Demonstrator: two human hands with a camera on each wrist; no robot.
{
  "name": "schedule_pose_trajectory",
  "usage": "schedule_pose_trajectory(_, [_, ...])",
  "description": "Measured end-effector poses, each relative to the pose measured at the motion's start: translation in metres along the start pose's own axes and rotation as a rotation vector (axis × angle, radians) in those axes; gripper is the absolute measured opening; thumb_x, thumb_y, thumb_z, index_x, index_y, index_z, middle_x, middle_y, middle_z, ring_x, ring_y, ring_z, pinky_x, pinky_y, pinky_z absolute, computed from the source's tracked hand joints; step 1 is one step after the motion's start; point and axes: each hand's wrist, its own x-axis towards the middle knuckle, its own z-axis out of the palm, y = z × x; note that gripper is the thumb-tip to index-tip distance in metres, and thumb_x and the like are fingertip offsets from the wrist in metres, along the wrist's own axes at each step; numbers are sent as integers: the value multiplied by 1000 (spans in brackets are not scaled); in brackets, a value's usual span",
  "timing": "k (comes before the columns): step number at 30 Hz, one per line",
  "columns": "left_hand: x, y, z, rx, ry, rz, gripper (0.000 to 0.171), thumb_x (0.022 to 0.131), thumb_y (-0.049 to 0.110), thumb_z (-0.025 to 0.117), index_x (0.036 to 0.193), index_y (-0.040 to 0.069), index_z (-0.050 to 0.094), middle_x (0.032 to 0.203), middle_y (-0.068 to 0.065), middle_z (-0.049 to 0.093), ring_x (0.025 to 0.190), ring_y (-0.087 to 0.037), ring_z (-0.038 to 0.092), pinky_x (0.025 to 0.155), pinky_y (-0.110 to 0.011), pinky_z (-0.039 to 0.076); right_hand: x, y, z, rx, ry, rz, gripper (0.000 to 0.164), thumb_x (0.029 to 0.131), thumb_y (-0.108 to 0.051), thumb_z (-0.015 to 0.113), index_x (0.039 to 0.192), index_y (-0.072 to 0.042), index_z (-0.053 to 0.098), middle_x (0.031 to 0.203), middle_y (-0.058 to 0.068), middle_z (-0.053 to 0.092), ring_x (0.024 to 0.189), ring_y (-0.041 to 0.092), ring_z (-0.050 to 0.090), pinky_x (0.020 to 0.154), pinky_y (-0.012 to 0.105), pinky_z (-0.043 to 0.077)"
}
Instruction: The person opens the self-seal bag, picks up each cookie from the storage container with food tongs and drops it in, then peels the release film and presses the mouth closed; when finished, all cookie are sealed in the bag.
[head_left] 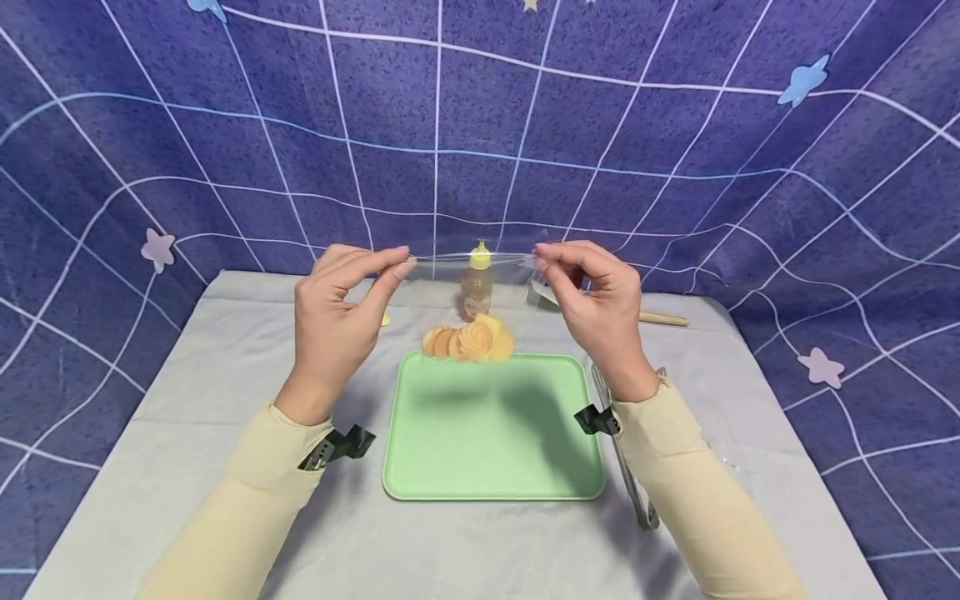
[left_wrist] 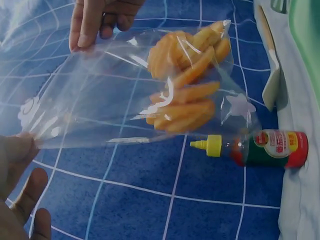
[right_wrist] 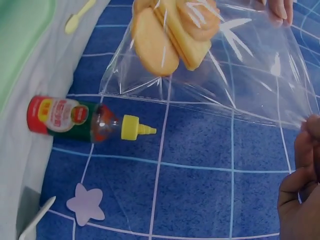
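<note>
A clear plastic bag [left_wrist: 110, 95] hangs between my two hands, its top edge stretched nearly level. Inside, low in the bag, lie several golden-yellow pieces that look like pastries [head_left: 472, 340], one with a swirled top. My left hand [head_left: 341, 321] pinches one upper corner between thumb and fingers. At the opposite corner, my right hand [head_left: 596, 300] does the same. In the head view the pieces appear just above the far edge of a green tray [head_left: 491, 433]. Behind the bag stands a sauce bottle [right_wrist: 65, 117] with a yellow nozzle cap, partly seen through the plastic.
A spatula with a wooden handle [head_left: 663, 318] lies behind my right hand. Beside the tray's right edge is a metal utensil [head_left: 647, 512], partly covered by my forearm. A small yellow spoon [right_wrist: 77, 19] lies on the table's left side. Blue patterned cloth [head_left: 480, 117] rises behind the table.
</note>
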Motion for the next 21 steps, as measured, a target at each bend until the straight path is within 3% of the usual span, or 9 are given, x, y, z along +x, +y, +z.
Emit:
schedule_pose_trajectory(4, [-3, -14, 1, 87, -25, 11, 11, 89, 3, 79, 99, 5, 80, 92, -2, 75, 89, -21, 59, 83, -32, 42, 0, -13, 1, -59, -17, -11, 6, 86, 16, 71, 90, 10, 70, 104, 27, 65, 82, 19, 56, 60, 22, 39])
schedule_pose_trajectory(7, [-4, -17, 2, 118, -68, 4, 5, 92, 6, 77, 97, 5, 78, 101, -3, 72, 94, -22, 58, 85, -34, 40, 0, -14, 1, -25, -70, 7, 6, 89, 17, 66, 90, 12, 63, 116, 31, 60, 98, 29, 59, 67, 24, 43])
schedule_pose_trajectory(9, [-4, -17, 2, 75, -112, -40, 4, 94, 7, 75, 97, 4, 75, 108, -2, 72, 100, -22, 58, 88, -35, 40, -2, -7, 0, 76, -115, 53, 6, 92, 18, 61, 93, 13, 57, 119, 31, 61, 106, 33, 60, 75, 26, 47])
schedule_pose_trajectory(11, [-4, -15, 2, -28, -168, -125, 5, 96, 8, 71, 98, 4, 72, 113, 0, 73, 108, -21, 59, 93, -35, 42, -5, 1, -2, 193, -162, 102, 5, 96, 17, 55, 96, 14, 51, 118, 30, 64, 111, 34, 62, 84, 31, 49])
schedule_pose_trajectory(14, [-4, -12, 2, -169, -215, -250, 6, 99, 8, 68, 102, 3, 68, 109, -3, 75, 114, -19, 61, 100, -37, 43, -9, 13, -2, 332, -181, 173, 6, 101, 11, 52, 100, 15, 47, 110, 26, 69, 108, 29, 66, 88, 33, 50])
schedule_pose_trajectory(16, [-4, -10, 2, -199, -216, -294, 8, 100, 10, 67, 104, 3, 68, 103, -5, 76, 113, -19, 63, 102, -38, 43, -10, 17, -3, 345, -178, 176, 9, 103, 7, 52, 102, 15, 47, 103, 24, 70, 100, 28, 68, 86, 35, 53])
schedule_pose_trajectory(18, [-3, -9, 2, -179, -199, -296, 8, 99, 10, 68, 104, 3, 69, 98, -5, 76, 111, -18, 64, 100, -37, 44, -10, 19, -2, 336, -146, 171, 10, 102, 6, 55, 103, 15, 50, 95, 22, 71, 91, 26, 70, 79, 33, 56])
schedule_pose_trajectory(21, [-3, -10, 3, -120, -163, -249, 7, 98, 9, 69, 102, 3, 71, 94, -3, 76, 105, -17, 63, 95, -33, 44, -10, 20, -2, 299, -103, 158, 8, 98, 10, 59, 102, 15, 55, 90, 20, 71, 82, 25, 71, 74, 34, 58])
